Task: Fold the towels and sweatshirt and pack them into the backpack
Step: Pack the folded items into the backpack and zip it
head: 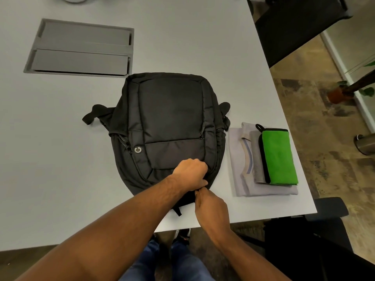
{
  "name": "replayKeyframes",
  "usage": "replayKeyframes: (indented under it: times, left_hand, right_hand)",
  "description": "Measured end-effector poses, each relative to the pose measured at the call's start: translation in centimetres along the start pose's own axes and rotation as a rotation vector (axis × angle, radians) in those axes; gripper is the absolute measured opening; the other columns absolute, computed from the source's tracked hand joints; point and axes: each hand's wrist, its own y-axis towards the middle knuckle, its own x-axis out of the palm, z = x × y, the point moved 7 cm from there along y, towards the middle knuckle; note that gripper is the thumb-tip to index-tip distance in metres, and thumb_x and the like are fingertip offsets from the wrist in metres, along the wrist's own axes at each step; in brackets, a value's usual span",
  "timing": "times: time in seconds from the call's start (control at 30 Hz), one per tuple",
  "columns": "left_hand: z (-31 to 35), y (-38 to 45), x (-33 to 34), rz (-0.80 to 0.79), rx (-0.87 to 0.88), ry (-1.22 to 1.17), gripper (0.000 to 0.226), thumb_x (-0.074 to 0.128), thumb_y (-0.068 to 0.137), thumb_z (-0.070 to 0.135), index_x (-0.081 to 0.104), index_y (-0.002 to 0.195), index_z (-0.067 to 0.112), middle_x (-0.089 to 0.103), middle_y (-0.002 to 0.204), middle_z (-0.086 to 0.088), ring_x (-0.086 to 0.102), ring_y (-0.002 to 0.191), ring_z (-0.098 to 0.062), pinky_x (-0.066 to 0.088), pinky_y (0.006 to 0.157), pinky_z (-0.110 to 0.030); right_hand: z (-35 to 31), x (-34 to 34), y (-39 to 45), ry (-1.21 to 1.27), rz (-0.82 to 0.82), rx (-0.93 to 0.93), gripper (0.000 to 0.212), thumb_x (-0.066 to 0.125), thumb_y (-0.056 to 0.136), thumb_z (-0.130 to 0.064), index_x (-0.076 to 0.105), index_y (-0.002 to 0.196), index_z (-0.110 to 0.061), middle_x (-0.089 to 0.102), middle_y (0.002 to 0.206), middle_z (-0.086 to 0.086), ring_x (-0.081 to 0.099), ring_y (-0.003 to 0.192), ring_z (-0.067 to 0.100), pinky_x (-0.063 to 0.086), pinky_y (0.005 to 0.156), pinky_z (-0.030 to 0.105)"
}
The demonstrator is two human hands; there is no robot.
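A black backpack (170, 122) lies flat on the white table (60, 159), its top end toward me, zipped shut as far as I can see. My left hand (190, 173) is closed on the backpack's near top edge. My right hand (211, 209) pinches something small at that same edge, probably a zipper pull; the pull itself is hidden by my fingers. To the right lies a folded pale grey sweatshirt (239, 159). On it rests a folded grey towel (256, 159), and a folded green towel (280, 157) with a black loop lies on top.
A grey recessed cable hatch (81, 47) is set in the table behind the backpack. The table's right edge runs just past the folded stack. A black chair (294, 27) stands at the far right, another (316, 240) near right. A metal bin (365, 144) and potted plant (338, 94) are on the floor.
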Motion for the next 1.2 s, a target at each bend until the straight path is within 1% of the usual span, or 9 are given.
replayKeyframes:
  times: [0.17, 0.27, 0.37, 0.53, 0.63, 0.67, 0.8, 1.03, 1.2]
  left_hand:
    - [-0.8, 0.4, 0.3, -0.026, -0.029, -0.186, 0.007, 0.067, 0.081, 0.021, 0.065, 0.075, 0.018, 0.067, 0.076, 0.000, 0.061, 0.072, -0.021, 0.046, 0.061, -0.030]
    - [-1.2, 0.8, 0.3, -0.033, -0.049, -0.269, 0.012, 0.068, 0.077, 0.020, 0.062, 0.067, 0.024, 0.066, 0.071, 0.004, 0.060, 0.069, -0.017, 0.043, 0.057, -0.026]
    - [-1.3, 1.0, 0.2, -0.030, -0.062, -0.304, 0.010, 0.069, 0.076, 0.021, 0.064, 0.067, 0.023, 0.068, 0.071, 0.006, 0.062, 0.071, -0.016, 0.049, 0.063, -0.028]
    - [-1.0, 1.1, 0.3, -0.021, -0.051, -0.295, 0.005, 0.068, 0.077, 0.019, 0.068, 0.072, 0.018, 0.068, 0.072, 0.003, 0.062, 0.070, -0.016, 0.054, 0.066, -0.031]
    - [-1.1, 1.1, 0.5, -0.007, -0.051, -0.309, 0.008, 0.069, 0.081, 0.018, 0.068, 0.073, 0.019, 0.068, 0.072, 0.004, 0.063, 0.072, -0.015, 0.053, 0.067, -0.030]
    - [-1.2, 0.9, 0.5, 0.002, -0.051, -0.328, 0.010, 0.069, 0.083, 0.020, 0.068, 0.073, 0.020, 0.068, 0.073, 0.005, 0.064, 0.072, -0.014, 0.052, 0.067, -0.030]
    - [-2.8, -0.9, -0.3, 0.118, -0.077, -0.474, 0.018, 0.073, 0.089, 0.030, 0.066, 0.076, 0.021, 0.068, 0.071, 0.007, 0.063, 0.069, -0.010, 0.054, 0.067, -0.031]
    - [-8.7, -8.9, 0.2, 0.423, -0.164, -0.574, 0.013, 0.069, 0.093, 0.032, 0.066, 0.083, 0.026, 0.065, 0.077, 0.013, 0.060, 0.074, -0.005, 0.050, 0.069, -0.027]
    - [-10.2, -15.0, 3.1, 0.623, -0.326, -0.602, 0.007, 0.064, 0.098, 0.032, 0.060, 0.092, 0.030, 0.054, 0.086, 0.017, 0.056, 0.080, -0.005, 0.046, 0.067, -0.018]
  right_hand:
    - [-0.6, 0.2, -0.1, -0.015, 0.062, -0.034, 0.024, 0.050, 0.105, -0.030, 0.064, 0.091, -0.016, 0.067, 0.077, 0.000, 0.063, 0.064, 0.017, 0.043, 0.055, 0.028]
    - [-2.2, 0.3, -0.6, -0.048, 0.108, -0.101, 0.020, 0.071, 0.091, -0.023, 0.060, 0.075, -0.019, 0.059, 0.059, -0.005, 0.056, 0.046, 0.012, 0.030, 0.045, 0.022]
    - [-5.0, 1.6, -1.6, -0.071, 0.073, -0.206, 0.017, 0.070, 0.089, -0.026, 0.061, 0.076, -0.021, 0.060, 0.061, -0.006, 0.057, 0.046, 0.013, 0.035, 0.043, 0.022]
    - [-9.8, 4.3, -2.5, 0.010, -0.161, -0.214, 0.011, 0.074, 0.086, -0.025, 0.070, 0.078, -0.018, 0.067, 0.067, -0.004, 0.065, 0.059, 0.009, 0.048, 0.056, 0.019]
    - [-11.5, 6.3, -2.9, 0.085, -0.332, -0.246, 0.019, 0.062, 0.097, -0.019, 0.069, 0.109, -0.007, 0.069, 0.101, 0.004, 0.066, 0.097, 0.016, 0.048, 0.086, 0.018]
    - [-11.9, 6.1, -3.2, 0.189, -0.341, -0.241, 0.025, 0.061, 0.096, -0.019, 0.068, 0.116, -0.005, 0.069, 0.107, 0.003, 0.064, 0.103, 0.017, 0.042, 0.086, 0.012]
    - [-11.5, 5.2, -3.4, 0.180, -0.293, -0.238, 0.023, 0.059, 0.095, -0.018, 0.068, 0.108, -0.001, 0.071, 0.107, 0.015, 0.066, 0.101, 0.031, 0.045, 0.078, 0.030]
    - [-6.6, 1.5, -2.2, 0.124, 0.094, -0.288, 0.010, 0.053, 0.101, -0.032, 0.058, 0.099, -0.023, 0.056, 0.095, -0.006, 0.054, 0.083, 0.013, 0.050, 0.066, 0.030]
    - [-4.5, -0.3, 0.0, -0.060, 0.230, -0.390, 0.034, 0.070, 0.090, -0.024, 0.062, 0.123, -0.019, 0.060, 0.120, -0.001, 0.054, 0.110, 0.019, 0.049, 0.090, 0.036]
